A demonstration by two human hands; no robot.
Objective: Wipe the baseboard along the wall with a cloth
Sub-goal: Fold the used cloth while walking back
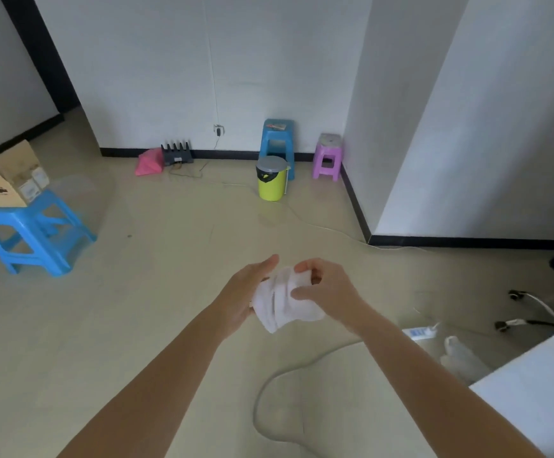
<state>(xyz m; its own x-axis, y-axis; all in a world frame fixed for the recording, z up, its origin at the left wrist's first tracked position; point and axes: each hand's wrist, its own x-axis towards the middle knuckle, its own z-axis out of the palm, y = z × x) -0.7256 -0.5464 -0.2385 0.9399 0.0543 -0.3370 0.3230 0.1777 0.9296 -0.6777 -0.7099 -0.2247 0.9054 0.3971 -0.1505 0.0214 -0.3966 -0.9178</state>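
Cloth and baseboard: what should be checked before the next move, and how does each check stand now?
1. Grip: ok, left hand and right hand both hold the white cloth.
2. Fold: not ok, the cloth is bunched.
3. Reach: not ok, the cloth is over open floor, apart from the baseboard.
4. Access: not ok, router, blue stool and purple stool stand against the baseboard.
5. Path: not ok, a cable lies looped on the floor.
6. Dampness: cannot tell.

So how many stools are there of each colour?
Blue stools: 2 (one under the cardboard box, one by the far wall)
Purple stool: 1
Total: 3
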